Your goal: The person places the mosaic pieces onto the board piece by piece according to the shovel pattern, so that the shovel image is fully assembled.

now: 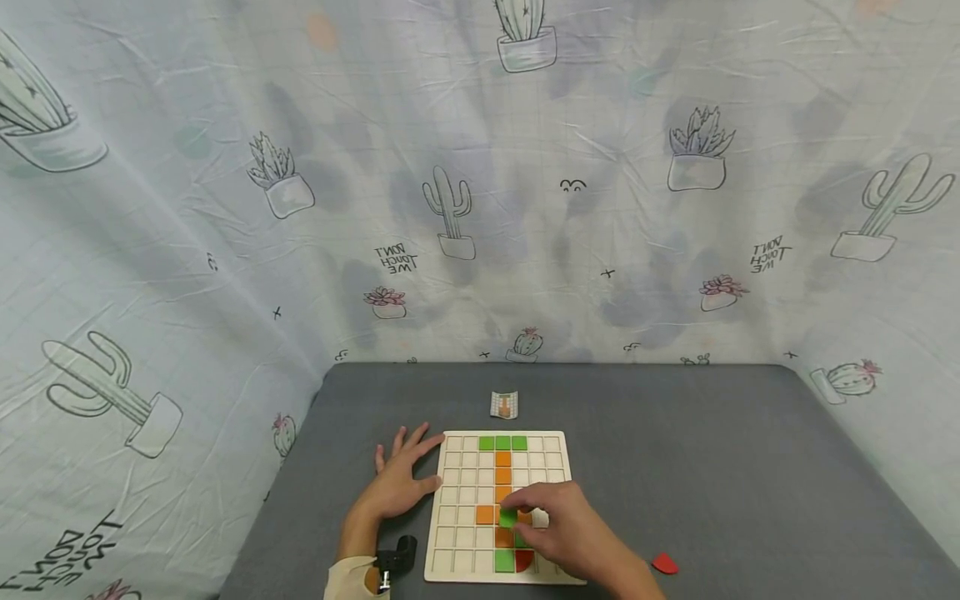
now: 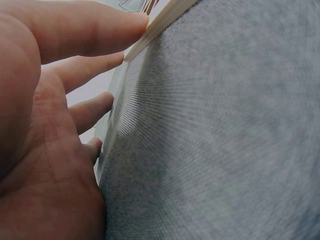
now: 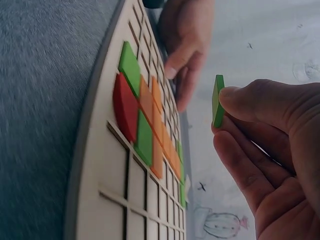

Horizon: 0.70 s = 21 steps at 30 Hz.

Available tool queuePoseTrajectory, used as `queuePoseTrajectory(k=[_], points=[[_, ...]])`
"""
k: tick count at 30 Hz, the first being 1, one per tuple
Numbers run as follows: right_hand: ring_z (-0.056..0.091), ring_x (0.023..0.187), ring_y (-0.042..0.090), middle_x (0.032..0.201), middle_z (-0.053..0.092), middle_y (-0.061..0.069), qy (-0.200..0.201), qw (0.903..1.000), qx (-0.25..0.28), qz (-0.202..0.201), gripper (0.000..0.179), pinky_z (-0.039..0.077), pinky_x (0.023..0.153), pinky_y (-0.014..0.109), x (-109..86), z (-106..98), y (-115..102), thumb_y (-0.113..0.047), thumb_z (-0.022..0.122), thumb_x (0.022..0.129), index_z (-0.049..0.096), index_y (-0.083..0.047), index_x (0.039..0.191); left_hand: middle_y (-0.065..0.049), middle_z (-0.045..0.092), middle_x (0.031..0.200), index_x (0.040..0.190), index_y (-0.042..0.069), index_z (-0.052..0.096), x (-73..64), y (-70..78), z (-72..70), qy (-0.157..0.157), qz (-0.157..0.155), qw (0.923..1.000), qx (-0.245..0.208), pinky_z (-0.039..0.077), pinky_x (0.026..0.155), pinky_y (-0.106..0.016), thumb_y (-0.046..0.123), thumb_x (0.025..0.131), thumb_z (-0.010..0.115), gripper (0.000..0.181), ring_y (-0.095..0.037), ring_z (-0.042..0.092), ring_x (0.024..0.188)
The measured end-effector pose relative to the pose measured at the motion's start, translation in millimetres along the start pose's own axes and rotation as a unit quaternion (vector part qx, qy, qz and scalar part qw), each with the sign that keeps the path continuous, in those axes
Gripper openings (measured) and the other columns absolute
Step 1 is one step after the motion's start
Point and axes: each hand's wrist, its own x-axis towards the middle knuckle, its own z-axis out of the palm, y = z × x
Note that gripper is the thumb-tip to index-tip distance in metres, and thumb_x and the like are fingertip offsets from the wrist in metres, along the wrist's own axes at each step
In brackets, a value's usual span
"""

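My right hand (image 1: 566,525) pinches a green square tile (image 3: 218,102) between thumb and fingers, held above the board in the right wrist view. Beneath it lies a wooden grid board (image 1: 450,536) with shallow square cells. Orange tiles (image 1: 503,476) form a column down the board, with another orange tile (image 1: 485,515) to the left. Green tiles (image 1: 503,442) line the far row. Near the front are a green tile (image 1: 504,561) and a red rounded piece (image 3: 126,107). My left hand (image 1: 401,483) has spread fingers, its thumb and index finger touching the board's left edge.
Behind the board lies a small pattern card (image 1: 504,405). A loose red piece (image 1: 664,563) rests on the grey tabletop (image 1: 675,467), right of my right forearm. Cactus-printed cloth (image 1: 600,250) stands around the table's back and sides.
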Motion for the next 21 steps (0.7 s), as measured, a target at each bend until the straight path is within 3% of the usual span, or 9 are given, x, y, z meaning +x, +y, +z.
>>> queuePoseTrajectory(k=[6, 14, 21], points=[[0.070, 0.094, -0.004, 0.110, 0.082, -0.012, -0.034, 0.9994, 0.000, -0.008, 0.022, 0.065, 0.084, 0.027, 8.0, 13, -3, -0.006, 0.083, 0.096, 0.084, -0.015, 0.116, -0.022, 0.032, 0.178, 0.158, 0.016, 0.061, -0.1, 1.0, -0.3, 0.002, -0.003, 1.0000, 0.002, -0.013, 0.123, -0.081, 0.010, 0.093, 0.081, 0.068, -0.055, 0.004, 0.168], [0.066, 0.087, -0.005, 0.108, 0.083, -0.007, -0.047, 0.9975, -0.025, -0.047, 0.023, 0.059, 0.080, 0.017, 14.3, 28, -4, 0.000, 0.084, 0.093, 0.084, -0.012, 0.113, -0.021, 0.033, 0.178, 0.159, 0.018, 0.060, 0.4, 1.2, -0.3, 0.002, -0.007, 1.0000, 0.004, -0.013, 0.123, -0.081, 0.011, 0.093, 0.081, 0.069, -0.054, 0.004, 0.168], [0.064, 0.086, -0.007, 0.107, 0.082, -0.009, -0.039, 0.9928, -0.077, -0.083, 0.023, 0.052, 0.079, 0.008, 15.8, 37, 0, -0.002, 0.086, 0.091, 0.084, -0.013, 0.111, -0.021, 0.033, 0.178, 0.159, 0.018, 0.060, 0.5, 1.9, 0.2, 0.003, -0.011, 0.9999, 0.008, -0.013, 0.124, -0.081, 0.013, 0.094, 0.081, 0.069, -0.054, 0.004, 0.169]])
